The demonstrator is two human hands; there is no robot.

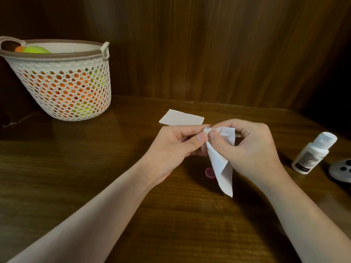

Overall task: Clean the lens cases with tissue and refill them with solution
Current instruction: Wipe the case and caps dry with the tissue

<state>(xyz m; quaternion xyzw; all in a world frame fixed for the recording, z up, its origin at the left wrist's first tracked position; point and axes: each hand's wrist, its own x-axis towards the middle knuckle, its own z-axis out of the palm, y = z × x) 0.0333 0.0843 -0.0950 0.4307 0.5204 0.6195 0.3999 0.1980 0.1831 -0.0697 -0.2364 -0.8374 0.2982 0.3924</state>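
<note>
My left hand [176, 149] pinches a small white lens case part [206, 129] between thumb and fingers; most of it is hidden. Pressed against that part is a white tissue [221, 164], held by my right hand [248, 147], with its loose end hanging down over the table. A pink cap [209, 173] lies on the table beneath the hands, partly covered by the tissue. The white solution bottle [313, 151] stands closed at the right.
A folded white tissue [181, 118] lies flat behind the hands. A white perforated basket [62, 80] with orange and green balls stands at the back left. A white object with dark dots [341, 170] sits at the right edge. A wooden wall closes the back.
</note>
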